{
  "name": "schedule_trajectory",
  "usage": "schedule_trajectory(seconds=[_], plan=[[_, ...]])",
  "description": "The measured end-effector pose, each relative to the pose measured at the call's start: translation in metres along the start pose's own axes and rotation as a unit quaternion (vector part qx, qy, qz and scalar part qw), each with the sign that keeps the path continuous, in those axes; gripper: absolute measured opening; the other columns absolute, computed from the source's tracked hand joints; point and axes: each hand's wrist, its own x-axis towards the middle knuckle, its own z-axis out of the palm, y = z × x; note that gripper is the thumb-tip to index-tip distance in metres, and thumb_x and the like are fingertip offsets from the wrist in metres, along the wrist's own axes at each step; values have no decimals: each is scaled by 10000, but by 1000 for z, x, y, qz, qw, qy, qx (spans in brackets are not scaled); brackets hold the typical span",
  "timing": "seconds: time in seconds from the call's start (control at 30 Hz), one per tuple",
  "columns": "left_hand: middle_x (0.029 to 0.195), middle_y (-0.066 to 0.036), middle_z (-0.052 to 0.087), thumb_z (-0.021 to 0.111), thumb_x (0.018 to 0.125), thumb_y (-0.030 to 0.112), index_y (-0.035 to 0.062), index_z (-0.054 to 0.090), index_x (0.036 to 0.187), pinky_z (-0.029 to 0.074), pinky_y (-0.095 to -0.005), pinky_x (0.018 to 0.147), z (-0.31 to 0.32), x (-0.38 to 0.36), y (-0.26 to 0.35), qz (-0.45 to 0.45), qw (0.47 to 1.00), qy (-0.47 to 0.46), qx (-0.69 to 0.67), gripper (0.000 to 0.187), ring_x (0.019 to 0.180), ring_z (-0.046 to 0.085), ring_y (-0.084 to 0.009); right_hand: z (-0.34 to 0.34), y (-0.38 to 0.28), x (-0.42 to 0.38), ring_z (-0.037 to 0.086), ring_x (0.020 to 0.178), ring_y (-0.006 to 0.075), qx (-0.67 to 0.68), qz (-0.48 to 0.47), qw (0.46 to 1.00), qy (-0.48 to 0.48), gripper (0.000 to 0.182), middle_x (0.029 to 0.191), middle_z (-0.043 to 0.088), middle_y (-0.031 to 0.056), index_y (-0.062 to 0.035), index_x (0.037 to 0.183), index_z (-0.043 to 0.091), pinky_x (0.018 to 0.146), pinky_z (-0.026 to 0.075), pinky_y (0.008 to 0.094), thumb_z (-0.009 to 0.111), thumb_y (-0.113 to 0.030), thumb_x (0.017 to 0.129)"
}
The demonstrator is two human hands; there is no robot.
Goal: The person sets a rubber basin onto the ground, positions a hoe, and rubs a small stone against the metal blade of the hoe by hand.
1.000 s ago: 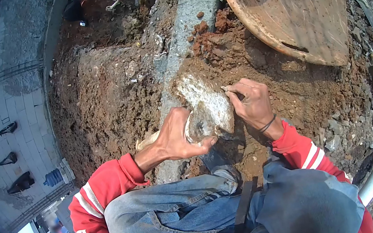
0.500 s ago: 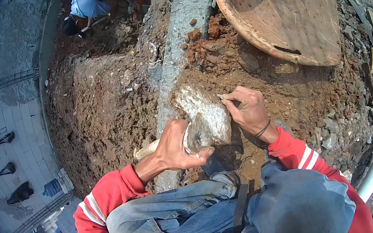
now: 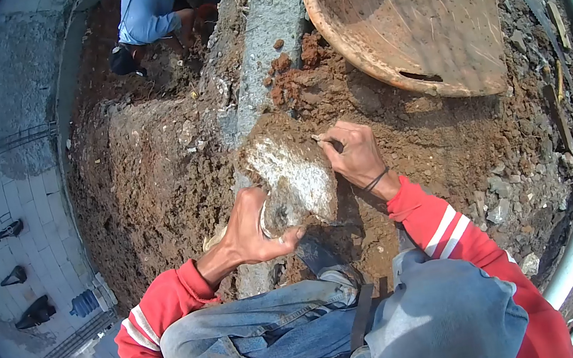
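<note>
Left hand [image 3: 253, 228] still grips the stone's [image 3: 294, 178] near end — right hand [image 3: 354, 153] stays pinched at its edge.

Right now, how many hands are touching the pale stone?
2: the left hand grips the pale stone's near lower end; the right hand presses on its upper right edge. The co-worker's hands aren't visible.

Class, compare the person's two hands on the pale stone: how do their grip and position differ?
The left hand wraps the stone at its near end, thumb underneath; the right hand rests at the far edge, fingers pinched. The right wrist wears a dark band; the left is bare. Both touch the stone, and both sleeves are red.
</note>
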Motion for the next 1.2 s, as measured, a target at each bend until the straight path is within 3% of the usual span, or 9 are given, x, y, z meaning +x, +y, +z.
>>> schedule_trajectory(seconds=[0.17,0.4,0.6,0.7,0.73,0.8,1.0,1.1,1.2], plan=[[509,-109,369,798,595,336,28,416,565,294,-426,475,-1,-8,-5,12,1000,-26,-10,492,462,349,-250,-21,15,-3,666,676,321,31,96,995,-4,88,754,678,171,34,849,733,614,502,386,726,-48,820],[518,-78,282,795,596,386,52,338,548,232,-426,488,-6,-10,-16,13,999,22,36,568,481,283,-227,-29,-36,-44,665,669,285,47,-17,999,16,98,781,674,130,-1,895,744,595,505,370,752,-3,797],[681,-73,311,791,627,363,35,383,654,297,-421,596,-8,-18,-24,-28,996,23,78,524,634,308,-209,-13,-27,-15,648,659,314,33,-27,999,22,86,757,640,137,-7,875,735,576,491,386,761,-17,794],[659,-68,303,801,637,297,30,403,640,302,-422,587,4,-13,-22,55,982,174,51,480,614,311,-217,-6,-21,-3,636,652,326,48,-37,998,29,69,743,621,144,-10,863,735,579,485,398,751,-32,800],[659,-68,303,801,637,297,30,403,640,302,-422,587,-1,-11,-17,56,982,174,52,480,614,311,-217,-4,-18,0,635,654,331,52,-44,997,35,66,741,619,146,-11,861,736,588,488,404,748,-36,801],[621,-76,303,801,625,311,37,405,606,310,-417,572,-13,-6,-2,-108,994,23,2,482,577,304,-228,-2,-12,5,644,662,330,32,-38,998,24,69,748,634,148,-5,861,735,600,493,402,746,-41,803],[528,-63,274,783,609,347,49,360,562,243,-417,487,-12,-8,-20,66,990,70,100,520,482,262,-242,1,19,18,691,696,285,83,42,996,-6,102,791,703,160,27,860,728,629,508,367,743,-63,814],[512,-59,283,776,608,347,54,364,556,223,-428,480,-10,-2,-7,-16,998,45,-37,509,469,267,-233,-8,-3,9,657,632,195,82,49,995,17,86,743,679,123,28,889,742,586,488,317,759,-31,830],[513,-70,315,777,600,331,47,391,553,244,-423,474,-14,-10,-16,28,998,34,46,481,469,293,-226,-25,-37,-7,646,617,218,42,-18,999,-3,73,744,675,126,19,881,743,580,484,319,763,-5,814]])
